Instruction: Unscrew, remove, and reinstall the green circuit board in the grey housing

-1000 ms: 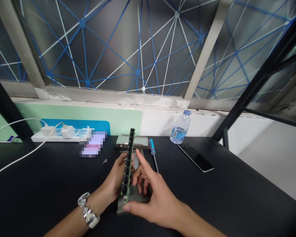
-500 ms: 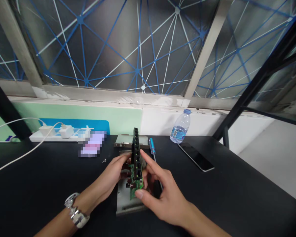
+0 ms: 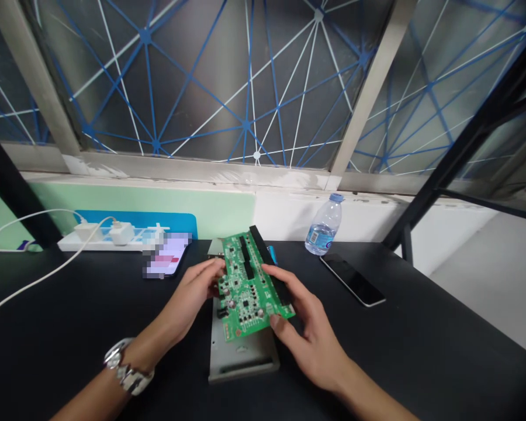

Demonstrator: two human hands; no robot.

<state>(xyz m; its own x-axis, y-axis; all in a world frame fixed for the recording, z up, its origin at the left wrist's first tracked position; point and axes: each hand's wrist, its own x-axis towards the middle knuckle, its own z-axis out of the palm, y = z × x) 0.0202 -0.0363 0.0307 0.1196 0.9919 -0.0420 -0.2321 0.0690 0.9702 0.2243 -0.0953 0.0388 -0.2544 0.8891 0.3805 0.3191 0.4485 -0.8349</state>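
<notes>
Pinching a circuit board [image 3: 245,286] by opposite edges, the fingers [image 3: 286,278] lie partly hidden behind it; black desk [image 3: 92,310], line-patterned window [image 3: 201,88] beyond.

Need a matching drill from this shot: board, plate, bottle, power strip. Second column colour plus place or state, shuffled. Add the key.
Column 1
1. board
2. plate
3. bottle
4. power strip

Column 2
A. white, at the left, with plugs in it
B. green, held by the left hand and right hand
C. clear and blue-capped, part filled
D. grey, lying below the held item

Pairs: 1-B, 2-D, 3-C, 4-A
</notes>
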